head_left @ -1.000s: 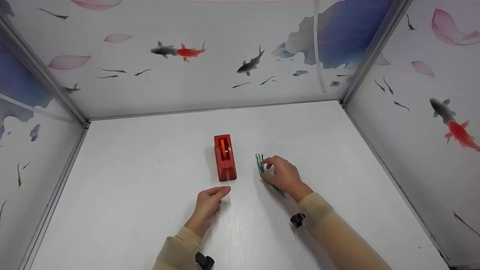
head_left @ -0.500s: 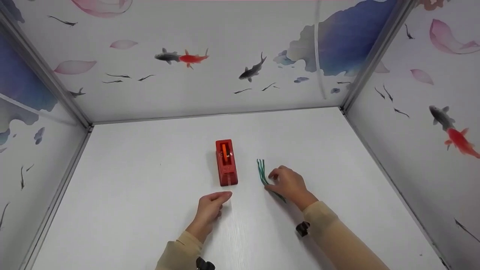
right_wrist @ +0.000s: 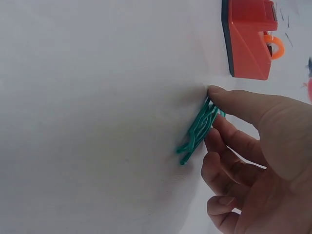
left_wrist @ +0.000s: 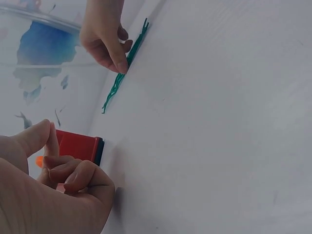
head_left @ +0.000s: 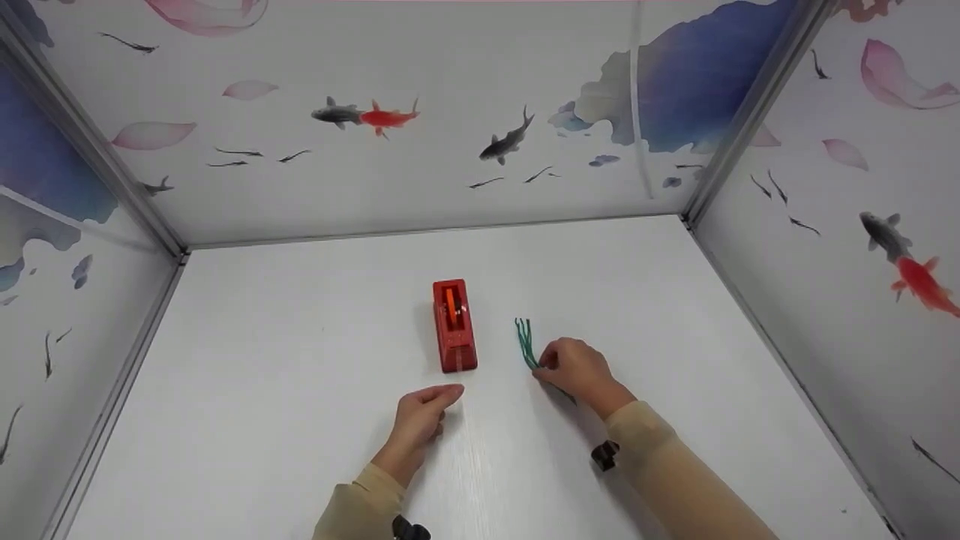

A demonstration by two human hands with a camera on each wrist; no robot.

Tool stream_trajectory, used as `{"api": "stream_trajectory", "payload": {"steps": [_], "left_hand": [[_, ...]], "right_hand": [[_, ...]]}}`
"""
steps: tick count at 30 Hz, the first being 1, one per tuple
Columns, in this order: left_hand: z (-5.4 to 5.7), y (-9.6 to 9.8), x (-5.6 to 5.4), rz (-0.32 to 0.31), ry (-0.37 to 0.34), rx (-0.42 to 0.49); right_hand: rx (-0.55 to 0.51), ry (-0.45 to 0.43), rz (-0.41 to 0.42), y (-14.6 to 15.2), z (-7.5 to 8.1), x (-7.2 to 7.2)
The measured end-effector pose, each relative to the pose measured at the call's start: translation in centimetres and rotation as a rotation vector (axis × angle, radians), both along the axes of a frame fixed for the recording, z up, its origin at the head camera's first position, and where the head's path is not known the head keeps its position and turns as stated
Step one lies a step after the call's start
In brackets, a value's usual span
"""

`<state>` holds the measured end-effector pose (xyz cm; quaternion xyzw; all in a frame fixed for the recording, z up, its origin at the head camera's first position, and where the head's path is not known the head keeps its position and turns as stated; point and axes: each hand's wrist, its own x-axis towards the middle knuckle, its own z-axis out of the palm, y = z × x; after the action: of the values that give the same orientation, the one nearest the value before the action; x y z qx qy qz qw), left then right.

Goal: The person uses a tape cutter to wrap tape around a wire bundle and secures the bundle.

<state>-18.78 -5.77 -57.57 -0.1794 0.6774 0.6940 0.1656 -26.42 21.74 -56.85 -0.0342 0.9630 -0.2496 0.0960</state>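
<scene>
A small bundle of thin green wires [head_left: 524, 343] lies on the white table, right of the red tape dispenser [head_left: 454, 330]. My right hand [head_left: 577, 369] pinches the bundle near its middle; in the right wrist view the thumb [right_wrist: 229, 100] presses on the green wires [right_wrist: 199, 129] from above, with the other fingers curled alongside. Just in front of the dispenser, my left hand [head_left: 418, 420] holds thumb and index fingertips together on what looks like a barely visible piece of clear tape. Its other fingers are curled in the left wrist view.
An orange tape roll [right_wrist: 276, 47] sits in the dispenser. White panels printed with fish and petals [head_left: 375, 150] stand along the back and both sides of the table [head_left: 300, 315], joined by grey metal posts [head_left: 724, 150].
My right hand has slid down the green wires toward me and its fingers have closed onto them. My left hand keeps its pinch in front of the dispenser. The head view has tilted slightly.
</scene>
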Motion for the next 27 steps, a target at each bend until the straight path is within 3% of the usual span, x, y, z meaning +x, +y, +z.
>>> {"api": "stream_trajectory", "payload": {"steps": [9,15,22,27], "left_hand": [[0.21,0.29,0.03,0.015,-0.023,-0.004],[0.27,0.42,0.02,0.018,-0.035,0.002],[0.12,0.50,0.04,0.017,-0.024,0.011],[0.00,0.76,0.12,0.015,0.005,-0.003]], "right_hand": [[0.008,-0.049,0.008,-0.23,0.51,-0.03],[0.102,-0.049,0.064,-0.41,0.54,-0.26],[0.208,0.008,0.149,-0.71,0.37,-0.45],[0.284,0.117,0.204,-0.79,0.20,-0.20]]}}
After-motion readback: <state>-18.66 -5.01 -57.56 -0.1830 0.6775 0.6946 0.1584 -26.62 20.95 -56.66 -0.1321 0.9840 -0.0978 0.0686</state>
